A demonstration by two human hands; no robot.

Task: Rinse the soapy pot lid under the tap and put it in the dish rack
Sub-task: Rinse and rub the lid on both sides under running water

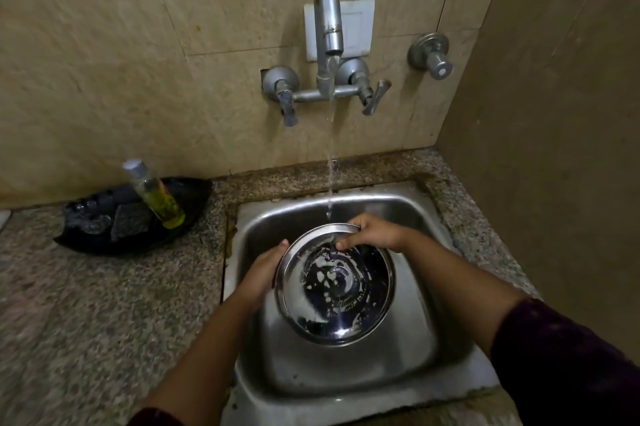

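A round steel pot lid (334, 285) with white soap suds on its face is held over the steel sink (408, 356). My left hand (263, 270) grips its left rim, with the fingers hidden behind it. My right hand (374, 231) holds the top rim, the thumb pressing on the lid's face. Water runs from the tap (329, 13) in a thin stream and lands on the lid's upper edge beside my right hand. No dish rack is in view.
A black tray (86, 238) on the granite counter at the left holds a scrub pad (130, 223) and a yellow-green soap bottle (156, 195). Two tap handles (287, 107) and a separate wall valve (433, 55) sit on the tiled wall. A side wall stands at the right.
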